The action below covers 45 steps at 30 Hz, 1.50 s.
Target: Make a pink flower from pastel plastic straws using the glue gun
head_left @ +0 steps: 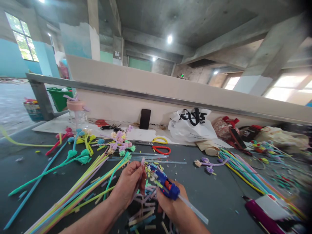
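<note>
One lilac piece (143,160) stands pinched in the left hand (130,180), at ten o'clock from the blue glue gun (164,181) that the right hand (172,203) grips, and seems best held still, just off its front end.

Surface (207,191): dark grey, littered with cut scraps (147,214), thickest at near middle. Left: bundle of coloured stems (78,185), lying aslant; beside it a green sprig (83,158) and a blue stem (26,197). Beyond, a cluster of pastel blooms (119,139). Middle: clear glue sticks (151,157), crosswise; scissors (154,148) just behind, handles yellow and red. Right: purple sprig (210,169), second bundle (246,170).
</note>
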### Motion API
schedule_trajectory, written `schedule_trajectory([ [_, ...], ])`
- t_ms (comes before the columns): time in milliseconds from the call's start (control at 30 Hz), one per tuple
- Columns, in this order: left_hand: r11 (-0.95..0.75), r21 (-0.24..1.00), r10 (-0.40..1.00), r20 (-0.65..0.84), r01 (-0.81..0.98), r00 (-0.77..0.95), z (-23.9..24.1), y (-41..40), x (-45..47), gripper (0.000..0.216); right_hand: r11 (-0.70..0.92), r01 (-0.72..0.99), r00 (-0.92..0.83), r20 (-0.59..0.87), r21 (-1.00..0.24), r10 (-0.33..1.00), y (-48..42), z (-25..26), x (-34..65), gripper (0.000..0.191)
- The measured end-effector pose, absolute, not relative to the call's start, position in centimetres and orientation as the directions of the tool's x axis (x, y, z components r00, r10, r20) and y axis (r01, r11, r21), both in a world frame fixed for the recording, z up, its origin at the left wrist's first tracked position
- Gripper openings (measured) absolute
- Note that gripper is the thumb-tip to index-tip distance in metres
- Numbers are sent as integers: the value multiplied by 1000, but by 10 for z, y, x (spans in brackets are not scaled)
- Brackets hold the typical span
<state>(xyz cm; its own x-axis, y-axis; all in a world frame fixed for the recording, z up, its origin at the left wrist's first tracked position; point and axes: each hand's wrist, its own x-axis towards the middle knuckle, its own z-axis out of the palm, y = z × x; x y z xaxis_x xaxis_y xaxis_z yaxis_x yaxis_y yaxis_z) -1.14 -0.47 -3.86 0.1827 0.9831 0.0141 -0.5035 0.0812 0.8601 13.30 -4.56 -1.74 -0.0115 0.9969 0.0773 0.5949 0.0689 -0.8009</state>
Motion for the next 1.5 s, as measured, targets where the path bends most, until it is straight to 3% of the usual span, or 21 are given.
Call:
schedule_trajectory([
  [367, 58, 876, 980, 42, -478, 197, -41, -2, -13, 23, 116, 624, -72, 90, -773, 993, -47, -11, 134, 13],
  [800, 45, 915, 984, 29, -402, 177, -45, -1, -13, 18, 102, 615, -10, 122, -782, 992, -44, -20, 132, 14],
  [1000, 71, 908, 982, 10, -413, 191, -49, 0, -12, 18, 27, 550, 44, 61, -835, 997, -49, -6, 129, 16],
  [1500, 64, 915, 982, 14, -398, 189, -48, -1, -11, 17, 15, 588, -6, 15, -809, 1000, -45, -13, 133, 15],
])
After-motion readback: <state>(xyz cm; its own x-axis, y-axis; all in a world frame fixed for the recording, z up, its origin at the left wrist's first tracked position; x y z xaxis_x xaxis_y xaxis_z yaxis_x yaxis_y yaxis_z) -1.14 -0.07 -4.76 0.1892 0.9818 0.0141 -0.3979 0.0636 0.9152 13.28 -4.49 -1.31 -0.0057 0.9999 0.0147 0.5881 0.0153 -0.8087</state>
